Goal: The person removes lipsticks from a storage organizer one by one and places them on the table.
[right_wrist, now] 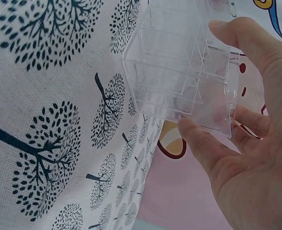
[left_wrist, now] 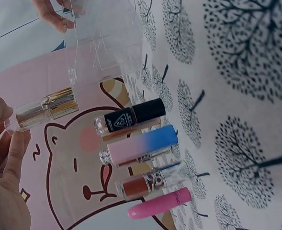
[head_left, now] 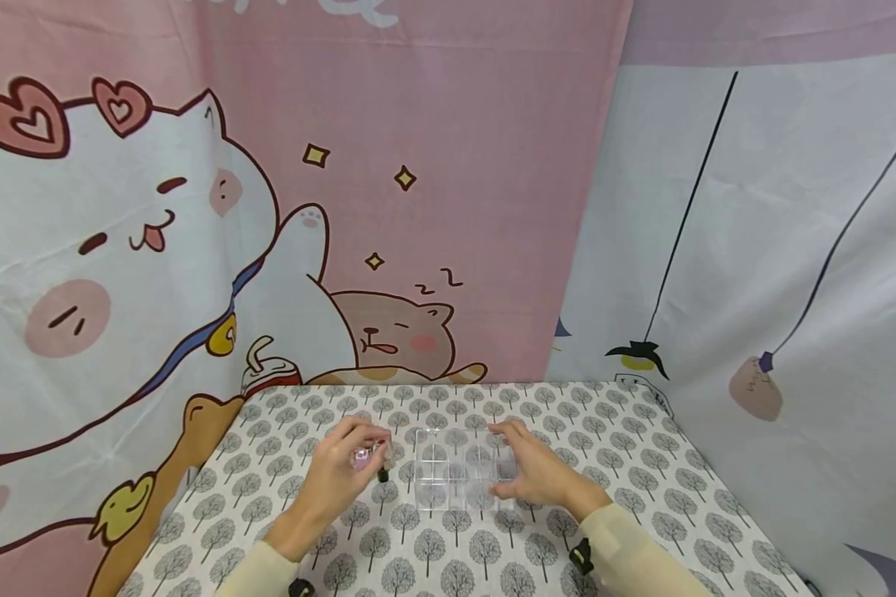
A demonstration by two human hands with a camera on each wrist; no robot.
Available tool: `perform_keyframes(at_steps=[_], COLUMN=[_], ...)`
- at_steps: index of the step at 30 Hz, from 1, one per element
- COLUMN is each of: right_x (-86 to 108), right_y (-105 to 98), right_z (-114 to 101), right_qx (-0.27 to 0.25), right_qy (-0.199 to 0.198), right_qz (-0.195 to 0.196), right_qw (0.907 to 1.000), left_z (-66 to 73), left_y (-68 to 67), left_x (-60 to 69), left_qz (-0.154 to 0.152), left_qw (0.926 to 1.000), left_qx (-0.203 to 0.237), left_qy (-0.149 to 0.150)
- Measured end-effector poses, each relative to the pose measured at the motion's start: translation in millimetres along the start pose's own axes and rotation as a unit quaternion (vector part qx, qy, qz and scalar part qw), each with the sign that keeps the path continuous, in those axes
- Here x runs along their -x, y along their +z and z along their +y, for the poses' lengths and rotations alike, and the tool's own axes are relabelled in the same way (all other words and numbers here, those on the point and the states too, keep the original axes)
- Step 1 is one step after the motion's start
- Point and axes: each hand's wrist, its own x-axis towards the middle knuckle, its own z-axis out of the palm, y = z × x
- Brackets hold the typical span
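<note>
My left hand [head_left: 341,460] pinches a gold lip tube with a clear end [left_wrist: 47,108] between thumb and fingertips, raised above the cloth. Beside it in the left wrist view, several lip cosmetics stand in a row: a black-capped tube [left_wrist: 129,117], a pink-and-blue tube [left_wrist: 141,145], a clear tube with orange-red colour [left_wrist: 134,187] and a bright pink tube [left_wrist: 160,203]. Left-hand fingers hide most of this row in the head view. A clear divided organizer [head_left: 433,478] sits to their right. My right hand [head_left: 535,466] grips its right end, thumb and fingers spread along the walls.
The table is covered with a white cloth [head_left: 485,551] printed with grey trees. A pink cartoon curtain [head_left: 478,166] hangs behind the table's back edge, and a pale curtain [head_left: 829,249] hangs along the right side.
</note>
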Motion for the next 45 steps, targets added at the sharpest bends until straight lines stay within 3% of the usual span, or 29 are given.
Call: perform_keyframes(at_steps=[11, 17, 25, 39, 45], right_x=[0.8, 2.1, 1.6, 1.0, 0.0], right_y=[-3, 0, 4, -1, 0], right_z=[2, 3, 2, -1, -1], right_qx=[0.0, -0.003, -0.005, -0.007, -0.006], right_qy=[0.003, 0.002, 0.001, 0.003, 0.001], right_qz=[-0.004, -0.004, -0.008, -0.007, -0.004], right_qw=[1.0, 1.0, 1.0, 0.9999, 1.0], left_z=[-5.4, -8.4, -16.3, -29.0, -38.2], left_y=[-12.2, -15.8, -19.9, -33.5, -38.6], left_x=[9.3, 20.5, 39.1, 45.3, 50.2], left_qz=[0.012, -0.003, -0.02, -0.025, -0.013], left_qw=[0.9999, 0.9997, 0.9993, 0.9984, 0.9987], left_qx=[-0.002, -0.004, -0.026, -0.046, -0.047], left_qy=[0.004, -0.022, -0.015, -0.024, -0.016])
